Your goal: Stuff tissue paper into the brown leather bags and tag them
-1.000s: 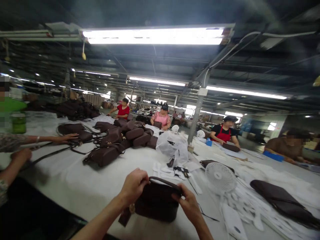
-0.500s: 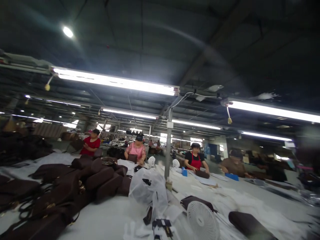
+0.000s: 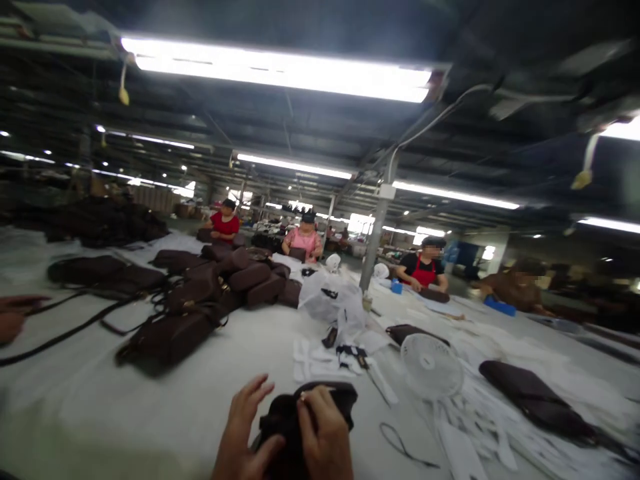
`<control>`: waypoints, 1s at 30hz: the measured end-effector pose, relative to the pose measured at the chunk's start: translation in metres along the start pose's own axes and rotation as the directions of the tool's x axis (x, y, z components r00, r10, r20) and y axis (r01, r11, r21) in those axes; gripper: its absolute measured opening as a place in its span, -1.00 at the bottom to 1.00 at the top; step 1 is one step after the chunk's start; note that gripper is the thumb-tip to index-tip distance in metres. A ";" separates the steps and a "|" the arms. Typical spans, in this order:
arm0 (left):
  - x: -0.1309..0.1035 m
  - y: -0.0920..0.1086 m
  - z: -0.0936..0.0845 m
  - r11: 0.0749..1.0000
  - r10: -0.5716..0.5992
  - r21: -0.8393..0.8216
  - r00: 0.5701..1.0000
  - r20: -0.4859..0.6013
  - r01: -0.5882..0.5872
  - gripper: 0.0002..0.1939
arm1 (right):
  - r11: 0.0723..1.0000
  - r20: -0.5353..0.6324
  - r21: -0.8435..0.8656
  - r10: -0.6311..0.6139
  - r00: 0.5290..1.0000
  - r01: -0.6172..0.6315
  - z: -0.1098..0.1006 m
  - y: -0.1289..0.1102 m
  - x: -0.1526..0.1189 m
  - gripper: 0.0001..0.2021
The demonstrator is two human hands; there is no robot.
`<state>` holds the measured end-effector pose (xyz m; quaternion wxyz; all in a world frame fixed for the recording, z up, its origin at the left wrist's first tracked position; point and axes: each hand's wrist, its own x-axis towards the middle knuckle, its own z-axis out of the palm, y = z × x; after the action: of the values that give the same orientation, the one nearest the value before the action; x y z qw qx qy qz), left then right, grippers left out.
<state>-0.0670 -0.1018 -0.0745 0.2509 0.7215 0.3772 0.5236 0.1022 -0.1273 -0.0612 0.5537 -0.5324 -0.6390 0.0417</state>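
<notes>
At the lower middle of the head view, a small dark bag lies low in front of me, its underside out of the frame. My left hand is beside it, fingers spread and the thumb against its side. My right hand is closed, with fingertips pinched at the bag's upper edge. A tiny bright spot shows at those fingertips, too small to name. Just beyond the bag lie white strips and small black pieces with tags.
Brown bags are heaped left of centre. Another person's hand is at the left edge, near a strap. A white fan, a clear plastic bag and a post stand ahead. Several co-workers sit across the table.
The view has tipped down and swung left. Both my hands and the small dark bag have come into sight, as has another person's hand at the left edge.
</notes>
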 end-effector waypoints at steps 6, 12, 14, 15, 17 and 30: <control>0.001 -0.002 0.015 0.915 -0.212 -0.271 0.927 0.310 0.300 -0.27 | 0.940 0.051 0.182 0.286 0.957 -0.290 -0.008 -0.010 0.011 -0.79; -0.007 0.001 0.012 0.814 -0.082 -0.493 0.902 0.425 0.306 -0.19 | 0.862 0.070 0.324 0.388 0.919 -0.389 -0.010 -0.011 0.011 -0.76; -0.006 -0.002 0.001 0.752 -0.021 -0.555 0.855 0.518 0.355 -0.26 | 0.856 0.079 0.342 0.386 0.919 -0.388 -0.010 -0.011 0.011 -0.76; -0.005 -0.003 -0.004 0.733 -0.005 -0.565 0.833 0.553 0.379 -0.30 | 0.857 0.083 0.342 0.381 0.921 -0.386 -0.009 -0.011 0.010 -0.77; -0.002 -0.003 -0.012 0.729 -0.014 -0.550 0.813 0.583 0.407 -0.34 | 0.864 0.086 0.326 0.377 0.922 -0.384 -0.007 -0.009 0.009 -0.78; -0.010 0.017 0.029 0.834 -0.185 -0.466 0.946 0.267 0.295 -0.55 | 0.850 0.047 0.344 0.409 0.911 -0.399 0.006 -0.004 -0.004 -0.78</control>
<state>-0.0369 -0.1189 -0.0772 0.5317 0.6297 0.2879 0.4878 0.0941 -0.1288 -0.0641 0.6261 -0.5496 -0.4875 0.2612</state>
